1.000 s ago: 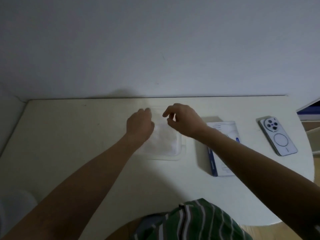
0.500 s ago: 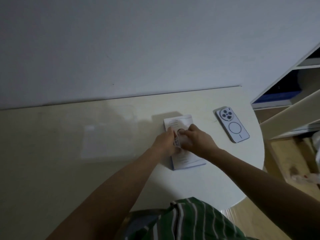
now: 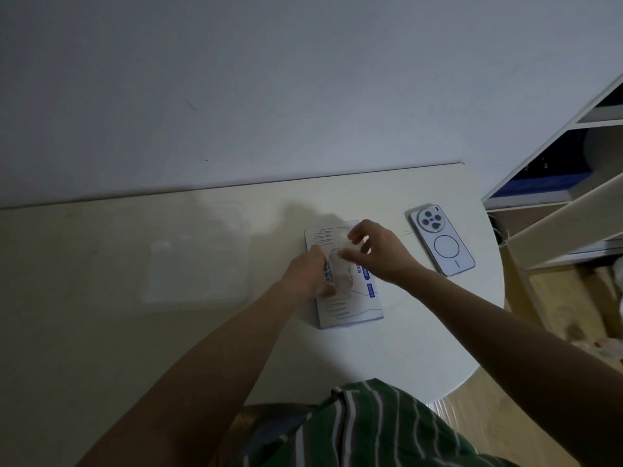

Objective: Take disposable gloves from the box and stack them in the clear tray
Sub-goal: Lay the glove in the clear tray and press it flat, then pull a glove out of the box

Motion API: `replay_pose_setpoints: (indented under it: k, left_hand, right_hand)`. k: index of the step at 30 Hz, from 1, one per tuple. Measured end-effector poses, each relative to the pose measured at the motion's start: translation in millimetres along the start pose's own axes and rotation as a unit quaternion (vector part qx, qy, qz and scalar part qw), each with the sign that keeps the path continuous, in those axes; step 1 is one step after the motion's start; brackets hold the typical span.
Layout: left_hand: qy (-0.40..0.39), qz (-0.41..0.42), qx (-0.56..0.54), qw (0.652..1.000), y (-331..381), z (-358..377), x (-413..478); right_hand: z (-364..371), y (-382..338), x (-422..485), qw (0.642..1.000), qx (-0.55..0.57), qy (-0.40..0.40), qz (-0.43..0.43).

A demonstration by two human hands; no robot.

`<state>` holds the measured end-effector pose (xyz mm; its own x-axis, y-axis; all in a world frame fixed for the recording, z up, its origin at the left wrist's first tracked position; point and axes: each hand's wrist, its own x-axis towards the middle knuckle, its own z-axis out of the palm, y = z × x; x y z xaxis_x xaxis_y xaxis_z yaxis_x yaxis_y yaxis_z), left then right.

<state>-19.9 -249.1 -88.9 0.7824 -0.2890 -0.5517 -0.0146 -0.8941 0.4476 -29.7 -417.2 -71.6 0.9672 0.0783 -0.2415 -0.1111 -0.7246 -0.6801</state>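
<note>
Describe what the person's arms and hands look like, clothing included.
The left forearm and right forearm are bare, with no sleeves in view. The left hand and right hand wear no gloves, and no watch, ring or bracelet shows. A green shirt with white stripes shows below.

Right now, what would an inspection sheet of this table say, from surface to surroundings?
Surface: pale table, rounded right end, dimly lit.
Job's things: glove box lies flat; a thin glove partly out of its opening; clear tray to the left, contents too faint to tell.
Clutter: phone lying camera side up, right of the box.
Hands: right hand pinches the glove; left hand rests curled at the box's left edge, grip unclear.
Cables: possibly a thin wire by the shelf unit, unclear.
Surroundings: bare wall behind, shelf unit at right, striped green shirt below.
</note>
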Motion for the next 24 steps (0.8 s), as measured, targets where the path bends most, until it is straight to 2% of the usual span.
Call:
replay_pose_setpoints:
  k: [2,3,5,7,11,14,16,18,20,21,24]
  left_hand:
    - [0.001,-0.001,0.004,1.0,0.6,-0.3,-0.1]
    - [0.001,-0.001,0.008,1.0,0.8,-0.3,-0.3]
    - [0.0,-0.004,0.01,1.0,1.0,-0.5,-0.6]
    - [-0.001,-0.01,0.004,1.0,1.2,-0.3,-1.1]
    - [0.001,-0.011,0.007,1.0,1.8,-1.3,-0.8]
    - [-0.007,-0.014,0.011,1.0,2.9,-2.5,0.1]
    - [-0.006,-0.015,0.017,1.0,3.2,-2.0,0.6]
    - [-0.001,-0.013,0.02,1.0,3.2,-1.3,0.0]
    - [-0.002,-0.015,0.016,1.0,3.6,-1.2,-0.4]
    - [-0.004,-0.016,0.015,1.0,4.4,-1.2,-0.6]
    - [-0.003,-0.017,0.02,1.0,4.3,-2.0,-0.8]
  right_hand:
    - [9.2,0.6,-3.5,0.997,-0.051,-0.039,0.039]
    - [15.5,0.8,-4.6,0.995,-0.087,-0.04,0.03]
    - [23.2,-0.7,-4.1,0.996,-0.089,-0.011,0.019]
    - [23.4,-0.6,-2.9,0.999,-0.034,0.004,0.023]
    - [18.8,1.9,-7.7,0.994,0.099,-0.049,0.004]
    - [13.7,5.8,-12.9,0.957,0.289,-0.033,0.005]
    - [9.7,7.3,-13.5,0.931,0.364,-0.01,0.039]
    - [7.2,7.6,-13.4,0.937,0.343,-0.042,0.058]
    - [9.3,8.3,-12.3,0.957,0.266,-0.101,0.051]
    - [9.9,8.8,-11.4,0.964,0.24,-0.103,0.048]
    - [5.5,7.2,-8.3,0.965,0.259,-0.021,0.036]
